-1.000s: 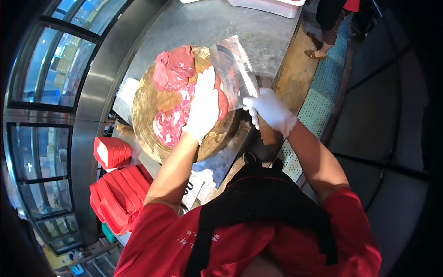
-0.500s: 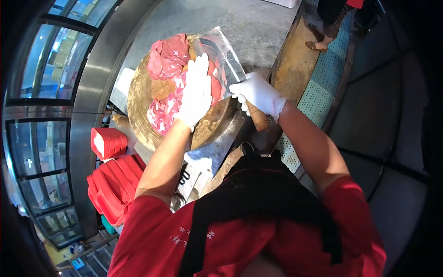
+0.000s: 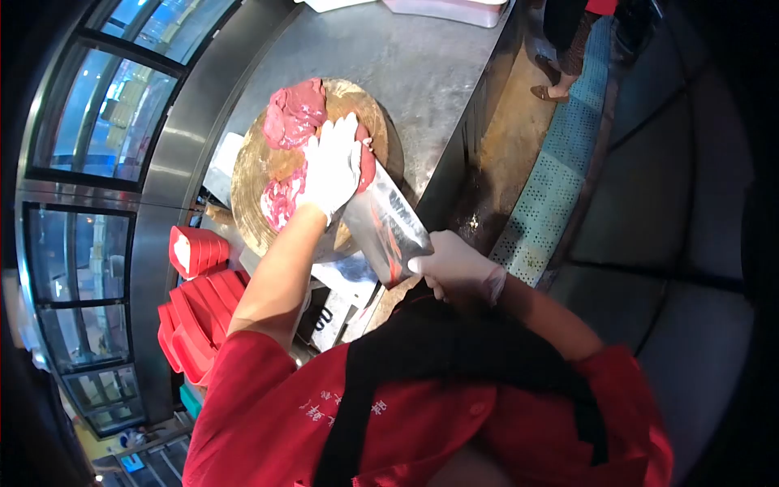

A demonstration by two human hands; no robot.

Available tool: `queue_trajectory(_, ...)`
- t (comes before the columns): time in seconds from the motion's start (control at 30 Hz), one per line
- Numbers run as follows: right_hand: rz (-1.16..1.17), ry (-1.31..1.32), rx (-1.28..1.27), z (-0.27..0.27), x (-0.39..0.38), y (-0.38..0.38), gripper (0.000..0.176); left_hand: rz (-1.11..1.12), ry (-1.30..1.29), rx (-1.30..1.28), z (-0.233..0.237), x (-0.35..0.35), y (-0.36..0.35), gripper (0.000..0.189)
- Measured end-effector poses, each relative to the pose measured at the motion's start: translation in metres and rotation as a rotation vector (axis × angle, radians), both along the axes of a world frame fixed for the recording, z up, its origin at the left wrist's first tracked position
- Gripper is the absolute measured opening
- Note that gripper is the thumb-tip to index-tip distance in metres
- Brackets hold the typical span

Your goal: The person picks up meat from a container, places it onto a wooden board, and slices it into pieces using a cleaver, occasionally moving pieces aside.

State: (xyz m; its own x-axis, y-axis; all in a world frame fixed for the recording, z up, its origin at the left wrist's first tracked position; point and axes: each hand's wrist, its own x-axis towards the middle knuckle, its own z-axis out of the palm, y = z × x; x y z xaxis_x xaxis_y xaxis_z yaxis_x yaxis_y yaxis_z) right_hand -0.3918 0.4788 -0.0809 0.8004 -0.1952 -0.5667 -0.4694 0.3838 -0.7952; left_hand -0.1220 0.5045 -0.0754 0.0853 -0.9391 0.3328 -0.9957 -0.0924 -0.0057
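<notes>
My left hand (image 3: pixel 333 166), in a white glove, lies flat with fingers stretched out on a piece of red meat (image 3: pixel 367 166), which shows along the hand's right side. In my gloved right hand (image 3: pixel 458 264) is a broad cleaver (image 3: pixel 388 223). Its handle is mostly hidden, and its shiny blade points up and left to the edge of the round wooden chopping block (image 3: pixel 250 191). At the far side of the block sits a larger lump of meat (image 3: pixel 294 114). Cut meat with white fat (image 3: pixel 282 199) lies left of my left wrist.
The block stands on a steel counter (image 3: pixel 389 61). Red plastic containers (image 3: pixel 207 312) are stacked at lower left, beside a smaller red box (image 3: pixel 199 252). A pale tub (image 3: pixel 450 10) sits at the far end. Another person's leg (image 3: pixel 565 73) shows near a perforated green mat (image 3: pixel 560 162).
My right hand has drawn the cleaver down toward my body, off the far right side of the block. My left hand stays flat on the meat, its fingers slightly more spread.
</notes>
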Motion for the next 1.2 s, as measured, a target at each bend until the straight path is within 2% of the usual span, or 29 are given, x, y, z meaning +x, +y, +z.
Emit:
queue_trajectory(0.07,0.028,-0.022,-0.005,-0.001,-0.008,0.0,0.022,0.231,0.264,0.157,0.029,-0.014,-0.002,0.052)
queue_trajectory(0.1,0.039,-0.034,-0.004,0.0,-0.01,0.0,0.022,0.243,0.253,0.154,0.034,-0.019,-0.005,0.052)
queue_trajectory(0.17,0.083,0.016,-0.101,-0.002,-0.014,-0.002,0.023,0.457,0.28,0.184,0.037,-0.031,-0.008,0.058)
queue_trajectory(0.2,0.06,0.005,-0.098,-0.001,-0.016,0.0,0.022,0.516,0.372,0.287,0.05,-0.036,-0.012,0.064)
queue_trajectory(0.3,0.177,0.024,-0.152,0.002,-0.024,-0.007,0.02,0.546,0.421,0.245,0.034,-0.017,-0.018,0.061)
queue_trajectory(0.33,0.073,0.002,-0.067,0.006,-0.028,-0.004,0.017,0.504,0.429,0.125,0.015,-0.005,-0.012,0.057)
queue_trajectory(0.37,0.072,0.005,-0.081,0.008,-0.034,-0.002,0.017,0.5,0.435,0.112,0.008,0.0,-0.004,0.057)
queue_trajectory(0.43,0.04,-0.051,-0.045,0.01,-0.047,-0.005,0.026,0.461,0.634,-0.01,0.006,0.008,0.009,0.044)
queue_trajectory(0.47,0.078,-0.024,-0.064,0.016,-0.053,-0.008,0.023,0.395,0.702,-0.11,0.009,0.013,0.018,0.046)
queue_trajectory(0.5,0.078,-0.018,-0.082,0.025,-0.061,-0.01,0.023,0.438,0.579,-0.131,0.019,0.018,0.025,0.046)
queue_trajectory(0.57,-0.006,0.007,-0.107,0.038,-0.073,-0.01,0.019,0.369,0.391,-0.095,0.034,0.05,0.038,0.051)
queue_trajectory(0.63,-0.091,-0.062,-0.093,0.03,-0.075,-0.007,0.016,0.48,0.022,0.081,0.039,0.073,0.042,0.056)
queue_trajectory(0.67,-0.174,-0.064,-0.085,0.029,-0.073,-0.006,0.016,0.442,-0.103,0.019,0.047,0.061,0.043,0.047)
queue_trajectory(0.7,-0.26,-0.068,-0.078,0.028,-0.071,-0.006,0.016,0.441,-0.095,0.012,0.039,0.058,0.039,0.047)
queue_trajectory(0.77,-0.301,-0.069,-0.116,0.023,-0.061,-0.007,0.017,0.061,0.318,-0.13,0.022,0.049,0.025,0.037)
queue_trajectory(0.83,-0.391,-0.055,-0.098,0.03,-0.046,-0.007,0.018,0.281,0.445,0.0,0.026,0.011,0.007,0.033)
queue_trajectory(0.9,-0.423,-0.028,-0.087,0.032,-0.034,-0.01,0.018,0.276,0.413,0.066,0.03,-0.007,-0.004,0.036)
queue_trajectory(0.97,-0.44,-0.01,-0.1,0.034,-0.027,-0.011,0.018,0.257,0.35,0.055,0.014,-0.007,-0.016,0.041)
queue_trajectory(1.03,-0.44,0.008,-0.101,0.038,-0.021,-0.01,0.017,0.346,0.361,0.07,0.003,0.002,-0.03,0.037)
queue_trajectory(1.1,-0.472,-0.024,-0.07,0.04,-0.016,-0.007,0.019,0.268,0.393,0.083,0.005,0.012,-0.024,0.035)
queue_trajectory(1.17,-0.467,-0.042,-0.086,0.039,-0.008,-0.006,0.019,0.214,0.606,0.14,0.01,0.02,-0.019,0.032)
queue_trajectory(1.2,-0.457,-0.063,-0.105,0.037,-0.005,-0.007,0.019,0.242,0.533,0.138,0.016,0.017,-0.016,0.027)
